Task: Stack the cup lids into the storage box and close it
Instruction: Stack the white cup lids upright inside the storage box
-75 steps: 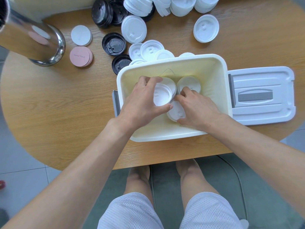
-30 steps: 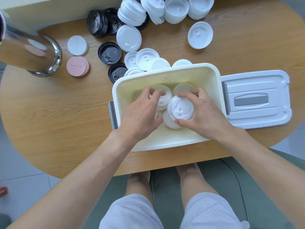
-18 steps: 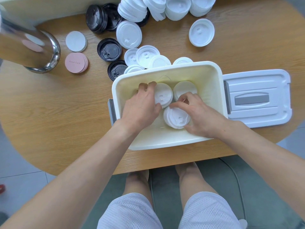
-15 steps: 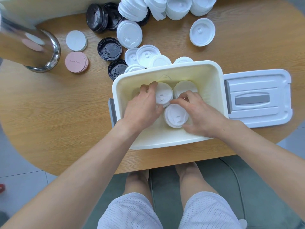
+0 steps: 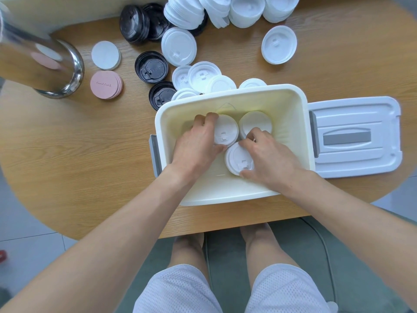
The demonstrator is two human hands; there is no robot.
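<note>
Inside box point(image 5: 293, 136), hands unmoved.

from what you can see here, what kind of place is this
Probably a cafe or drinks-shop back area, though a home is possible. The wooden table is covered in takeaway cup lids, with pink coasters and a steel container beside them, and a storage box being filled.

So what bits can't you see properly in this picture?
All from the head view:
- Floor of the storage box under the left hand: covered by the hand.
- How many lids sit in the near stack: only its top shows, under the right hand.
- White lid piles at the table's far side: cut off by the top edge.
- Steel container: cut off by the left edge.
- Writing on the pink discs: too small.
</note>
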